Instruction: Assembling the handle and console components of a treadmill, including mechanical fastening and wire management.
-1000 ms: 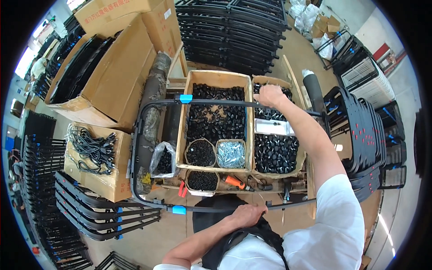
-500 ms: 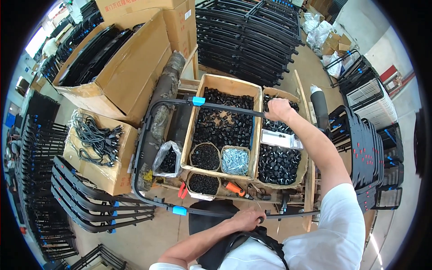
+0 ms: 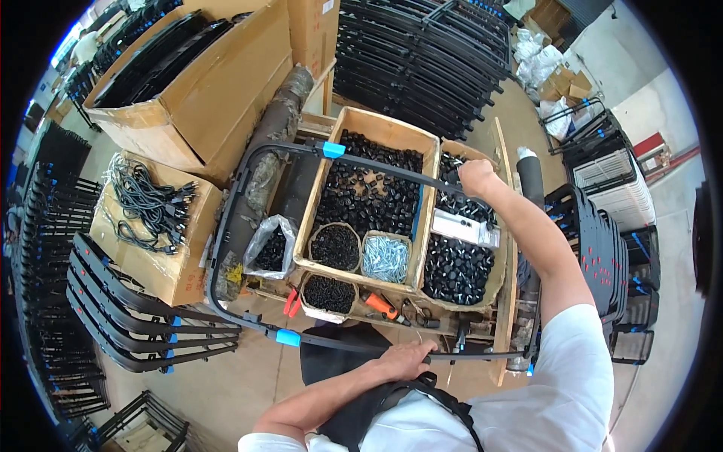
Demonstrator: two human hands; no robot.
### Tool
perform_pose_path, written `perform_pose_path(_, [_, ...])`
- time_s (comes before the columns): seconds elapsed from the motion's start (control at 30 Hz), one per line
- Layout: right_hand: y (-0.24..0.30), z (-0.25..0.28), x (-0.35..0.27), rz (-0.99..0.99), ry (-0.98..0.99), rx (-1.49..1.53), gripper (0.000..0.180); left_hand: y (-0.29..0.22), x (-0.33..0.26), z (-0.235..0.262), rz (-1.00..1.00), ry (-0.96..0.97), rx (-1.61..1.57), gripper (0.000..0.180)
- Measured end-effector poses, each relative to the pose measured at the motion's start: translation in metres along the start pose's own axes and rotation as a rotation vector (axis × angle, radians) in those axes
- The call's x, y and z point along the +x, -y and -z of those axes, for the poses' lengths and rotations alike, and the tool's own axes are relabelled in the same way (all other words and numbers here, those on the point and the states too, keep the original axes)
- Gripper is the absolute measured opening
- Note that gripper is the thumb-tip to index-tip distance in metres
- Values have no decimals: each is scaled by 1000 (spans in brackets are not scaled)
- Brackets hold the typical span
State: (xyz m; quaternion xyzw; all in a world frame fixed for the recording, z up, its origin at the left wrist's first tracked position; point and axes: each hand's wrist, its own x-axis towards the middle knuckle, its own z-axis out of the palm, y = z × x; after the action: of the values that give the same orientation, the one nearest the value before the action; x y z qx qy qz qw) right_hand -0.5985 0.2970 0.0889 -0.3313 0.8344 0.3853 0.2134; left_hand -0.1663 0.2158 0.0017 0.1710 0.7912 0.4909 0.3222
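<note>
A large black tubular frame (image 3: 223, 222) with rounded corners lies over the bins, carrying a blue clip (image 3: 334, 150) on its far bar and another blue clip (image 3: 288, 337) on its near bar. My right hand (image 3: 476, 178) is closed at the far bar, above the right-hand bin; its fingertips are hidden. Close to my body, my left hand (image 3: 407, 360) is wrapped over the near bar. Below the frame, a wooden bin (image 3: 431, 162) contains black caps, dark screws and a tub of silvery screws (image 3: 385, 258). A white box (image 3: 465, 227) rests among black knobs (image 3: 458, 270).
An orange-handled tool (image 3: 382, 306) and red-handled pliers (image 3: 291, 301) lie along the bench's near edge. Black cables (image 3: 147, 207) sit on a carton at left. Stacked black frames (image 3: 422, 60) stand at the back, with more frames on both sides. A plastic bag (image 3: 275, 248) holds dark parts.
The view has shifted slightly, moving the bins and cartons up and left in the picture. Both hands stay at the frame; the left-hand fingers reach a little further over the near bar.
</note>
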Motion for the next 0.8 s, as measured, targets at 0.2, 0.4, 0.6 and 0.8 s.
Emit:
perform_pose_path(0.2, [-10, -26, 9, -123, -255, 117, 27, -10, -3, 6, 84, 45, -4, 32])
perform_pose_path(0.4, [-7, -17, 27, -115, -71, 40, 28, -2, 4, -1, 110, 121, -25, 35])
perform_pose_path(0.6, [-8, -29, 31, -250, -372, 215, 28, 4, 12, -8, -9, 65, 26, 37])
perform_pose_path(0.8, [-12, -43, 28, -215, -433, 199, 31, 6, 12, -17, 10, -58, -51, 35])
